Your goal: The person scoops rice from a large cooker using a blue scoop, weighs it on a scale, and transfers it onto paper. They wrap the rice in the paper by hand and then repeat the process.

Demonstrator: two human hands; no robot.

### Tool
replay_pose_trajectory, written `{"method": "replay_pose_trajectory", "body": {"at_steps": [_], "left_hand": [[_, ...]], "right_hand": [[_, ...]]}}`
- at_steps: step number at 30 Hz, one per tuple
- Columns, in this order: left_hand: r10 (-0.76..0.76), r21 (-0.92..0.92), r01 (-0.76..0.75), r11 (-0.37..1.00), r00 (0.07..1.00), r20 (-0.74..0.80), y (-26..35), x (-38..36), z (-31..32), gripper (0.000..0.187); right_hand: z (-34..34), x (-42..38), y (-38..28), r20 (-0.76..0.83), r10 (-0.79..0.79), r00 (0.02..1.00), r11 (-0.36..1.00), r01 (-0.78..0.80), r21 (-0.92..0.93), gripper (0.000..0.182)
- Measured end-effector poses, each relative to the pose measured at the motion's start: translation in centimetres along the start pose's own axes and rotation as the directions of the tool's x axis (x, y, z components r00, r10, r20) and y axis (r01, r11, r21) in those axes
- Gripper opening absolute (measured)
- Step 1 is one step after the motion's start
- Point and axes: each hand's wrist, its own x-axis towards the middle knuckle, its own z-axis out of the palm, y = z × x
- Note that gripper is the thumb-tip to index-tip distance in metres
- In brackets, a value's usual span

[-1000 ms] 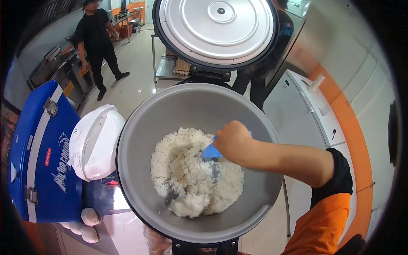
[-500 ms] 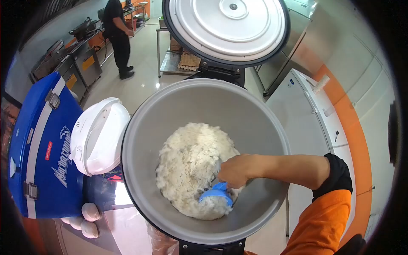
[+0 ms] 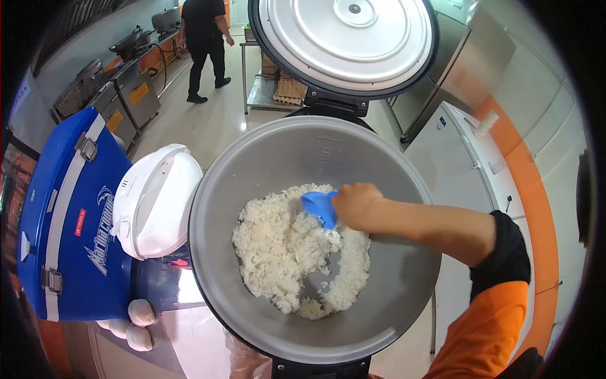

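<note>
My right hand (image 3: 357,206) is closed around a blue plastic scoop (image 3: 319,208) inside a large rice cooker pot (image 3: 218,189). The scoop's bowl sits against the upper right part of the cooked rice (image 3: 271,246). Grey pot bottom shows through a gap in the rice, below the scoop. At the bottom edge, left of the pot's front, something in clear crinkled plastic (image 3: 246,360) shows, seemingly my gloved left hand; the pot rim hides its fingers. The cooker's round metal lid (image 3: 353,44) stands open at the back.
On the left are a blue cool box (image 3: 82,221), a smaller white lidded container (image 3: 158,202) and several pale wrapped balls (image 3: 140,325). A white chest freezer (image 3: 454,164) flanks the right. Behind, a person in black (image 3: 205,47) is near a metal shelf rack (image 3: 262,98).
My right hand has swung the scoop up from the lower part of the rice to its upper right, leaving a gap of bare pot. The person behind has stepped rightward.
</note>
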Motion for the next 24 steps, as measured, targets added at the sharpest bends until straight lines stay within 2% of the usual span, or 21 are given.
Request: {"method": "replay_pose_trajectory", "body": {"at_steps": [1,2,3,4,5,7,9,11,12,13,14,15,17,19,20,21,22,23,24], "left_hand": [[-0.212,-0.245,0.193,0.950,0.976,-0.054,-0.4,0.0,-0.2,0.048],[-0.207,-0.245,0.186,0.952,0.976,-0.063,1.6,0.6,0.0,0.048],[-0.272,-0.147,0.276,0.950,0.961,0.049,5.3,1.2,0.4,0.063],[-0.344,-0.035,0.353,0.935,0.926,0.155,7.2,1.4,0.4,0.087],[-0.347,-0.026,0.354,0.935,0.926,0.148,5.9,1.1,-0.1,0.087],[-0.203,0.209,0.160,0.965,0.957,0.207,1.7,0.1,-0.4,0.103],[-0.203,0.256,0.143,0.956,0.953,0.226,1.2,-0.1,-0.6,0.104],[-0.193,0.337,0.096,0.937,0.944,0.269,1.0,0.1,-0.5,0.106],[-0.188,0.376,0.069,0.924,0.939,0.289,1.0,0.3,-0.4,0.108],[-0.185,0.416,0.043,0.908,0.933,0.307,1.0,0.5,-0.4,0.109],[-0.182,0.414,0.043,0.909,0.936,0.302,0.9,0.6,-0.7,0.109],[-0.171,0.436,-0.003,0.900,0.917,0.359,0.8,0.6,-1.0,0.109],[-0.166,0.453,-0.045,0.890,0.894,0.415,0.6,0.4,-0.9,0.108],[-0.046,0.382,-0.094,0.920,0.939,0.341,0.2,0.1,-0.6,0.112],[0.017,0.347,-0.125,0.929,0.954,0.299,0.1,0.0,-0.5,0.114],[0.083,0.310,-0.161,0.937,0.964,0.252,0.0,0.0,-0.2,0.116],[0.149,0.274,-0.201,0.940,0.969,0.199,0.0,0.1,-0.1,0.118],[0.155,0.274,-0.206,0.939,0.968,0.198,0.0,0.2,-0.2,0.118],[0.269,0.338,-0.330,0.881,0.939,0.216,0.0,0.3,-0.3,0.121]], "right_hand": [[0.6,1.1,-0.4,-0.003,-0.050,0.999,0.998,0.050,0.045,0.021],[-0.1,1.3,-1.2,0.007,-0.091,0.996,0.986,0.089,0.141,0.021],[-0.8,1.3,-2.3,0.019,-0.140,0.990,0.963,0.132,0.234,0.021],[-1.8,0.7,-4.2,0.168,-0.209,0.964,0.968,0.180,0.173,0.021],[-0.5,0.8,-5.5,0.146,-0.338,0.930,0.932,0.309,0.190,0.019],[0.3,-0.3,-7.4,0.120,-0.437,0.891,0.891,0.411,0.193,0.018],[1.8,0.2,-7.4,0.129,-0.464,0.876,0.879,0.436,0.194,0.019],[2.6,0.7,-6.5,0.208,-0.568,0.797,0.801,0.477,0.361,0.025],[2.8,0.4,-5.9,0.202,-0.565,0.800,0.804,0.478,0.354,0.025],[3.0,0.2,-5.2,0.215,-0.579,0.786,0.780,0.458,0.426,0.028],[3.1,0.0,-4.7,0.230,-0.597,0.769,0.751,0.435,0.497,0.032],[1.1,-1.1,-3.9,0.290,-0.623,0.727,0.747,0.442,0.497,0.034],[1.3,-1.4,-1.8,0.167,-0.671,0.723,0.654,0.471,0.592,0.034],[-2.1,-2.9,0.2,0.157,-0.567,0.808,0.723,0.398,0.565,0.030],[-2.9,-3.8,0.2,0.158,-0.567,0.809,0.721,0.394,0.569,0.030],[-3.8,-4.6,0.0,0.163,-0.327,0.931,0.905,0.259,0.337,0.029],[-4.3,-5.0,-0.1,0.096,-0.074,0.993,0.994,0.065,0.091,0.029],[-4.2,-4.9,-0.3,0.090,-0.071,0.993,0.994,0.063,0.090,0.029],[-4.0,-4.7,-0.6,0.105,-0.047,0.993,0.998,0.042,0.052,0.028]]}}
